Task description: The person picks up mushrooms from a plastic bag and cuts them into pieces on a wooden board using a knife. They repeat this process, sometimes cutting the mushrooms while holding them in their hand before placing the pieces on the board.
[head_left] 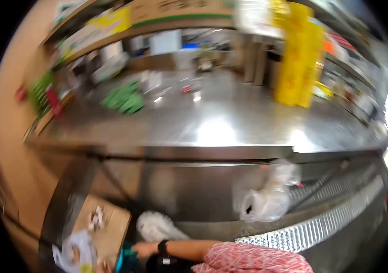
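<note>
My right hand, with a dark band on its wrist, reaches in from the right at the bottom. Its fingers are closed at the edge of a teal object, blurred and partly cut off. A small skin-coloured part of what looks like my left hand shows at the bottom edge; its fingers are unclear. Next to it lies a white plastic bag with something inside. Behind them a brown board or box carries small pale pieces.
Above is a metal table with a green cloth and tall yellow rolls. Below it are a white sack-like item, clear plastic bags and a perforated metal strip. A loaded shelf spans the back.
</note>
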{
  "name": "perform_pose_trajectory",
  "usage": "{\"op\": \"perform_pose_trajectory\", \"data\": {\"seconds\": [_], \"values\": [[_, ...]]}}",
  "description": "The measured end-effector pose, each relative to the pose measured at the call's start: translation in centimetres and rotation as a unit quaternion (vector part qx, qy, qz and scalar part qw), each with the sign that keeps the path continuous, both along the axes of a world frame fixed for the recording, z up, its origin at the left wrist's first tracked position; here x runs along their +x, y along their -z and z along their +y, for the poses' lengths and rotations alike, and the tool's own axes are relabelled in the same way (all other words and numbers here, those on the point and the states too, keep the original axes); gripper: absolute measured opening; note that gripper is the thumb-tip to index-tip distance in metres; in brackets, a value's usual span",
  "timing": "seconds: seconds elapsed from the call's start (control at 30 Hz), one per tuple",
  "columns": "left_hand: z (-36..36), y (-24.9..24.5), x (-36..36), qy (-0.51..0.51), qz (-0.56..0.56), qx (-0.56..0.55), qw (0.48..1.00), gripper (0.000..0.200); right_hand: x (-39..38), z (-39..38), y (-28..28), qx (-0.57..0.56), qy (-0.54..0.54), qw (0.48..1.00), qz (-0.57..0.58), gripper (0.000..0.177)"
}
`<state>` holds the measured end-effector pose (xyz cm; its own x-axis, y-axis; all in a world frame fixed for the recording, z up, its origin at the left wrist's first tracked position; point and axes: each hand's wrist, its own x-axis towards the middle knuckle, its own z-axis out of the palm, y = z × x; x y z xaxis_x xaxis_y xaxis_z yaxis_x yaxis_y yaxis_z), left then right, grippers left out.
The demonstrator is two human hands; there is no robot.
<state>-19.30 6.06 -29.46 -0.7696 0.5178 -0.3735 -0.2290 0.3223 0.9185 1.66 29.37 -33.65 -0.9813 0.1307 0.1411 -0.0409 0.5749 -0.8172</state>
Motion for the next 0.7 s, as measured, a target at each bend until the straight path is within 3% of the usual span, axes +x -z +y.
{"op": "perform_pose_trajectory", "data": {"seconds": [0.07,0.1,0.13,0.23,0.33,0.53,0.6,0.7], "values": [[0.3,1.9,-0.6,0.032,0.037,0.017,0.999,0.020,-0.2,0.6,0.8,-0.035,-0.040,0.998,-0.033,0.026],[0.8,1.8,-0.2,0.012,-0.027,0.106,0.994,0.017,-0.2,1.0,1.3,-0.030,-0.017,0.999,-0.032,0.027],[1.3,1.7,0.2,-0.008,-0.093,0.192,0.977,0.014,1.0,1.0,-2.5,-0.044,0.003,0.998,-0.041,0.028],[2.4,0.7,0.4,-0.009,-0.093,0.135,0.986,0.027,-0.2,2.8,-6.1,-0.277,0.064,0.938,-0.197,0.025],[3.7,0.6,0.3,-0.031,-0.127,0.121,0.984,0.038,-2.5,4.5,-7.3,-0.343,0.081,0.920,-0.172,0.023],[6.2,1.3,-1.0,0.002,-0.066,0.104,0.992,0.048,-5.7,3.2,-11.3,-0.235,0.033,0.956,-0.170,0.018],[6.6,1.1,-1.1,0.009,-0.011,0.092,0.996,0.044,-6.8,2.6,-10.0,-0.173,0.026,0.971,-0.163,0.019],[7.1,2.2,-1.5,0.023,0.070,0.064,0.995,0.041,-7.6,1.7,-7.7,-0.177,0.059,0.967,-0.176,0.023]]}}
